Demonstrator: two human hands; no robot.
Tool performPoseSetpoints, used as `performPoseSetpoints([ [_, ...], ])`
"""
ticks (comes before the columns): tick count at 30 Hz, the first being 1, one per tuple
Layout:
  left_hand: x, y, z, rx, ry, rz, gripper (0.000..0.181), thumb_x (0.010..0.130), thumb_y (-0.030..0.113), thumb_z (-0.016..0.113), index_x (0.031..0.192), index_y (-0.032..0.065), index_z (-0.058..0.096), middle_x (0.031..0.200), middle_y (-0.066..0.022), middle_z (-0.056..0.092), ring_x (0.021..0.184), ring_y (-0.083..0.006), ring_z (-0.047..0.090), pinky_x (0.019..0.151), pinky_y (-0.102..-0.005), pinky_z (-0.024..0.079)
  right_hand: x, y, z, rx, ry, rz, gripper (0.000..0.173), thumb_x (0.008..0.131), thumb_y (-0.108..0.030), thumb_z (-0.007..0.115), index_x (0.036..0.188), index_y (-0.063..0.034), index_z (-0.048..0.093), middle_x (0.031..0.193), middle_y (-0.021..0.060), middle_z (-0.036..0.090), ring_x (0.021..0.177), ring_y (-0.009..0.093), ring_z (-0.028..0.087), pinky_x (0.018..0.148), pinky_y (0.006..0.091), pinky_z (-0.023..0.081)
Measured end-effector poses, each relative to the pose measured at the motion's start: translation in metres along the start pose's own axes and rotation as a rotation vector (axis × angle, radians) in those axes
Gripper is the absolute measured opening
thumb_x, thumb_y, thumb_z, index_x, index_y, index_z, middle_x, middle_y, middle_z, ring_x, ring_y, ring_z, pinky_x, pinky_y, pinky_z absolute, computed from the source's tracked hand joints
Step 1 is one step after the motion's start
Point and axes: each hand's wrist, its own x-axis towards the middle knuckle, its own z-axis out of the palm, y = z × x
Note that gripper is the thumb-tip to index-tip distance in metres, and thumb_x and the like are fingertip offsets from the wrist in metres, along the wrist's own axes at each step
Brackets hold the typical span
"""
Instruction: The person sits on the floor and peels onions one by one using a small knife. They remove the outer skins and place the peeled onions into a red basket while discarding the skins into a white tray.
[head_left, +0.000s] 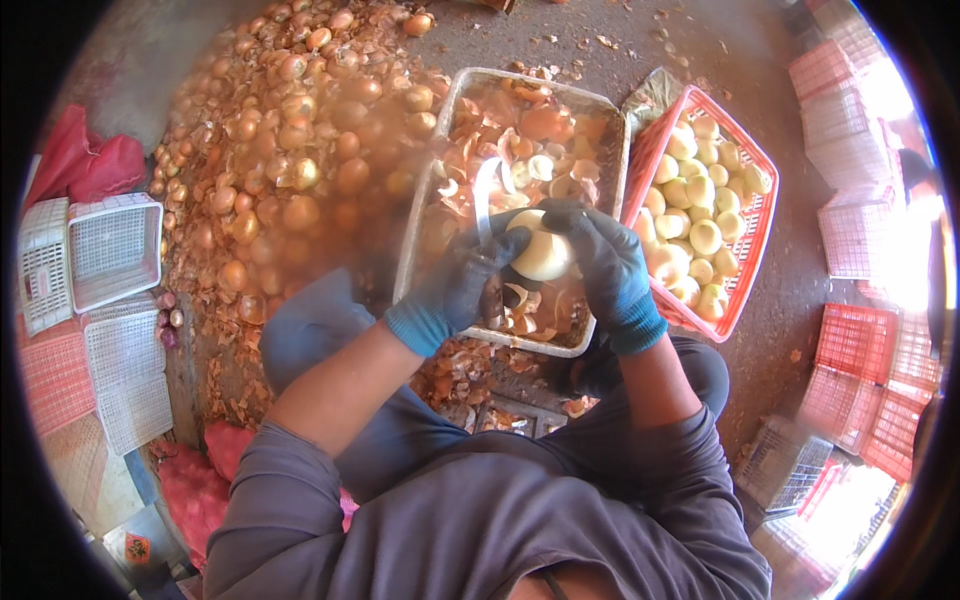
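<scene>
My left hand (466, 279), in a dark coated glove with a blue cuff, grips a knife (484, 196). Its pale curved blade points away from me, and the handle shows below my fingers. The left thumb rests against a peeled white onion (541, 251). My right hand (606, 244), gloved alike, holds that onion from the right side. Both hands are above a rectangular plastic tub (611, 184) containing onion skins (491, 142) and cut onion pieces (538, 167).
A red plastic crate (757, 247) of peeled onions (699, 191) stands right of the tub. Unpeeled onions (289, 142) lie heaped on the floor at left. Stacked crates (124, 367) line the left side, and more crates (855, 341) the right. Red mesh sacks (191, 487) lie lower left.
</scene>
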Motion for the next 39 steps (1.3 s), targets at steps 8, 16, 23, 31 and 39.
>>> performPoseSetpoints([
  [8,0.005,0.011,0.003,0.270,0.203,0.090,0.049,0.097,0.037,0.068,0.131,0.0018,0.062,0.103,-0.0062,0.072,0.081,-0.0080,0.067,0.068,-0.0205,0.055,0.000,0.019,0.005,-0.365,0.057,0.128,0.049,0.087,-0.003,0.069,0.135,-0.0012,0.056,0.120,0.0115,0.067,0.103,0.021,0.067,0.083,0.0314,0.057],
  [16,0.006,0.015,-0.004,0.239,0.205,-0.059,0.039,0.099,0.031,0.066,0.117,-0.0028,0.069,0.098,-0.0081,0.072,0.085,-0.0115,0.069,0.070,-0.0259,0.059,-0.009,0.006,0.007,0.044,-0.054,0.354,0.051,0.099,-0.043,0.056,0.124,0.0006,0.061,0.098,0.0116,0.069,0.076,0.020,0.068,0.060,0.0284,0.053],
  [23,0.007,0.003,0.001,0.393,0.207,0.077,0.038,0.094,0.022,0.073,0.122,-0.0021,0.066,0.104,-0.0084,0.071,0.091,-0.0128,0.069,0.077,-0.0265,0.058,-0.008,0.018,-0.002,0.292,-0.060,0.657,0.045,0.097,-0.048,0.059,0.104,-0.0038,0.066,0.079,0.0086,0.066,0.063,0.017,0.062,0.055,0.0285,0.048],
  [31,0.001,0.004,0.008,0.873,-0.052,0.394,0.058,0.086,0.012,0.080,0.139,0.0025,0.057,0.122,-0.0079,0.064,0.106,-0.0131,0.063,0.088,-0.0280,0.054,-0.012,0.035,-0.014,-0.553,-0.173,-0.113,0.045,0.098,-0.034,0.062,0.130,-0.0034,0.058,0.108,0.0065,0.069,0.104,0.029,0.068,0.088,0.0366,0.055],
  [39,-0.007,0.020,0.003,0.311,0.026,-0.031,0.044,0.093,0.029,0.076,0.125,-0.0004,0.067,0.104,-0.0079,0.072,0.089,-0.0075,0.066,0.079,-0.0224,0.055,-0.015,0.008,-0.003,0.121,-0.081,0.423,0.056,0.100,-0.049,0.056,0.135,-0.0052,0.056,0.096,0.0040,0.067,0.075,0.011,0.063,0.059,0.0228,0.048],
])
